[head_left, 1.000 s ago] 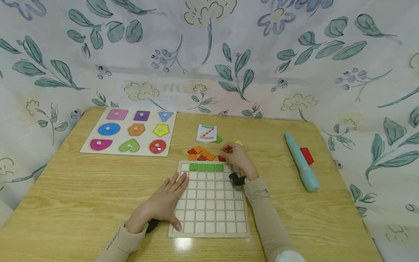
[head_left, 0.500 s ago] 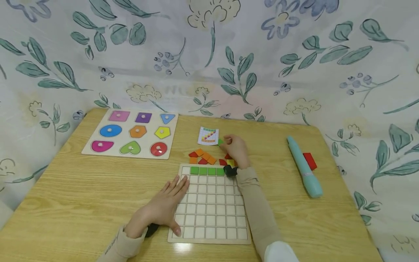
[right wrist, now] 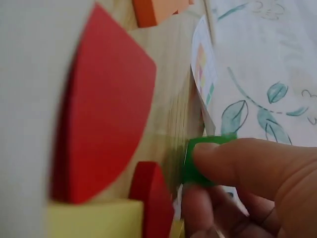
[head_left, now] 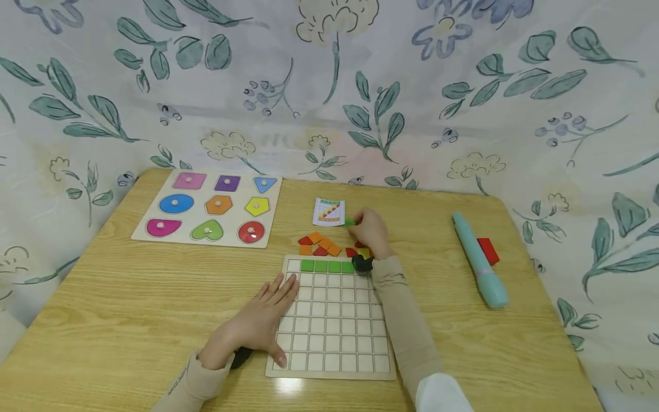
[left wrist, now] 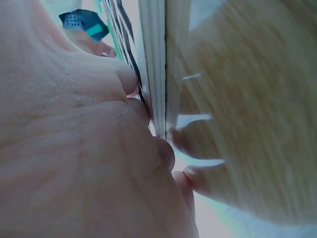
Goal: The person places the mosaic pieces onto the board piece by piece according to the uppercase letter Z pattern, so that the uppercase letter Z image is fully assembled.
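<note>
Floral cloth (head_left: 319, 114) backs the wooden table (head_left: 509, 355) bearing 1 grid board (head_left: 334, 326).

We note the left forearm (head_left: 193, 380) beige-sleeved, at lower left; the left grip (head_left: 259, 320), a bare hand, lies back upward, fingers (head_left: 284, 289) extended forward, thumb splayed well apart. The right forearm (head_left: 407, 320) is extended farther forward. Per the right-wrist view, we record the right grip (head_left: 372, 232) pinching, thumb (right wrist: 233, 158) opposing curled fingers.
</note>
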Tool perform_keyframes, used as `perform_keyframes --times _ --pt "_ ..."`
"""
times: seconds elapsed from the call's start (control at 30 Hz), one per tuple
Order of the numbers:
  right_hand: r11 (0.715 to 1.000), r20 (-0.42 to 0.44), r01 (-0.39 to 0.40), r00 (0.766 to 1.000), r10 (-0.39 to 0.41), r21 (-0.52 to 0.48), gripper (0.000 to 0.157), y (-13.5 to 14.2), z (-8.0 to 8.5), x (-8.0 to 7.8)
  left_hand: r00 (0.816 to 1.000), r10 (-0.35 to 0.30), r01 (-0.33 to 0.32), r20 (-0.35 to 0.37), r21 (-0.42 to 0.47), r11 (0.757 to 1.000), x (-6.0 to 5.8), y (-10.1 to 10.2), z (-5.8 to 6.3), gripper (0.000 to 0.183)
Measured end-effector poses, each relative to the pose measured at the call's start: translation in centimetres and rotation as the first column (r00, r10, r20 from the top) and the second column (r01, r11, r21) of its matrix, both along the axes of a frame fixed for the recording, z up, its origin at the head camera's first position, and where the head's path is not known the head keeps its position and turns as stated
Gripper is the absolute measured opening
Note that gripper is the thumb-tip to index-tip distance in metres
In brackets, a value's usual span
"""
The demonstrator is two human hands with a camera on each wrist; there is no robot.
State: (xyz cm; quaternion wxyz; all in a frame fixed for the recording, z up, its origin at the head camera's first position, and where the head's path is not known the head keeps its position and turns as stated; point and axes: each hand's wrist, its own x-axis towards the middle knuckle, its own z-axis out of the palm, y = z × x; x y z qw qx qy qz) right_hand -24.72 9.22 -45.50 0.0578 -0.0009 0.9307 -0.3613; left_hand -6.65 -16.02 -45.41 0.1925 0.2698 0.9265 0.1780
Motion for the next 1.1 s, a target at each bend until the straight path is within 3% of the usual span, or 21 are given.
perform_keyframes --times 0.1,0.2,0.4,0.57,0.67,0.9,1.1 --pt "0.994 -0.041 -0.007 0.999 0.003 -0.107 0.018 0.7 -0.3 0.4 1.0 -0.001 0.001 0.0 0.001 1.0 0.0 0.0 0.0 0.145" --pt "0.976 -0.02 -0.027 1.0 0.023 -0.217 0.016 1.9 -0.1 1.2 1.0 -0.005 0.005 0.003 0.003 1.0 0.0 0.1 0.0 0.144" --pt "0.933 0.055 -0.146 0.983 0.173 -0.329 0.012 4.7 0.7 3.2 1.0 -0.005 0.005 0.003 0.006 1.0 -0.1 0.2 0.3 0.144" --pt "0.921 0.107 -0.214 0.959 0.261 -0.324 0.013 6.3 0.6 4.7 1.0 0.003 -0.003 0.011 0.005 1.0 -0.1 0.2 0.3 0.144" --pt "0.917 0.085 -0.253 0.953 0.292 -0.309 0.013 6.6 0.3 5.3 1.0 0.009 -0.009 0.016 0.003 1.0 -0.1 0.1 0.2 0.144" --pt "0.927 0.087 -0.263 0.952 0.295 -0.266 0.009 6.1 -0.6 6.4 1.0 0.003 -0.003 0.013 0.009 1.0 0.0 0.1 0.2 0.144" --pt "0.939 0.07 -0.276 0.953 0.295 -0.208 0.006 5.6 -0.4 6.8 1.0 0.006 -0.006 0.008 0.007 1.0 0.1 0.1 0.1 0.144"
